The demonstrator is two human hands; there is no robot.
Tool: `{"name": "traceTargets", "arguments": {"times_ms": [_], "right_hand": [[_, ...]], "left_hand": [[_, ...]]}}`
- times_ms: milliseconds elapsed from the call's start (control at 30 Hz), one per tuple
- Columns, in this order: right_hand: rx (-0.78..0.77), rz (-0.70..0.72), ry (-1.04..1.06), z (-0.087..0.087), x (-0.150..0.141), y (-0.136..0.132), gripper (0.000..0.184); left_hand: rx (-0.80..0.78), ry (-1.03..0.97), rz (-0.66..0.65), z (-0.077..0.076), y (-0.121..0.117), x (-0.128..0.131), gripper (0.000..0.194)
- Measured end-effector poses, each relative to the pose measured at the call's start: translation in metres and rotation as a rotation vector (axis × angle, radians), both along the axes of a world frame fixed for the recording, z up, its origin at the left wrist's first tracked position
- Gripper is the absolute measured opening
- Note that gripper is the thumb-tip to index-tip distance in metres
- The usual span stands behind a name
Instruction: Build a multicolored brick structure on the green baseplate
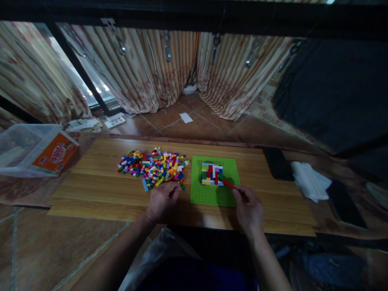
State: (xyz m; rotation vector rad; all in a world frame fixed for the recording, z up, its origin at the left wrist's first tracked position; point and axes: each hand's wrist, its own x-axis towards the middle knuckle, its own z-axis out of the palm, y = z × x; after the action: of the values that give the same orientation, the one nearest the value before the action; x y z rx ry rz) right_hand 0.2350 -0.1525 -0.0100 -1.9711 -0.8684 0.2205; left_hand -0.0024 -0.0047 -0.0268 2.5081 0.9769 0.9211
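My right hand (250, 208) pinches a long, slim red piece (228, 184) by its near end. The far end of this piece reaches the right edge of a low block of mixed-colour toy bricks (211, 174); whether it touches them I cannot tell. That block sits on a green studded baseplate (200, 196). My left hand (163, 199) is closed, its fingers curled, just in front of a heap of loose toy bricks (160, 167). Anything within those fingers is hidden.
Everything lies on a wooden board (100, 182). A clear plastic bin (27, 149) with an orange label stands left. On the right are a dark phone-like slab (277, 163), a white packet (309, 180) and another dark flat object (345, 204). Curtains hang behind.
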Motion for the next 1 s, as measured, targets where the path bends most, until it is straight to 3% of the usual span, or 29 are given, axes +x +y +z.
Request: {"name": "traceTargets", "arguments": {"times_ms": [333,533,667,833,1000], "right_hand": [[0.102,-0.062,-0.028,-0.006,0.023,0.035,0.036],[0.093,0.029,0.030,-0.010,0.052,0.065,0.038],[0.093,0.083,0.041,-0.007,0.056,0.067,0.037],[0.106,0.040,0.058,0.009,0.019,0.049,0.033],[0.065,0.324,-0.087,0.016,-0.050,0.043,0.026]], "left_hand": [[-0.017,-0.002,-0.001,-0.002,0.001,-0.001,0.013],[-0.033,0.014,0.001,0.001,-0.001,-0.001,0.012],[-0.050,0.010,0.008,0.000,0.000,-0.001,0.012],[-0.095,0.002,0.017,0.000,-0.003,0.000,0.011],[-0.106,-0.035,0.076,0.000,-0.005,-0.001,0.012]]}}
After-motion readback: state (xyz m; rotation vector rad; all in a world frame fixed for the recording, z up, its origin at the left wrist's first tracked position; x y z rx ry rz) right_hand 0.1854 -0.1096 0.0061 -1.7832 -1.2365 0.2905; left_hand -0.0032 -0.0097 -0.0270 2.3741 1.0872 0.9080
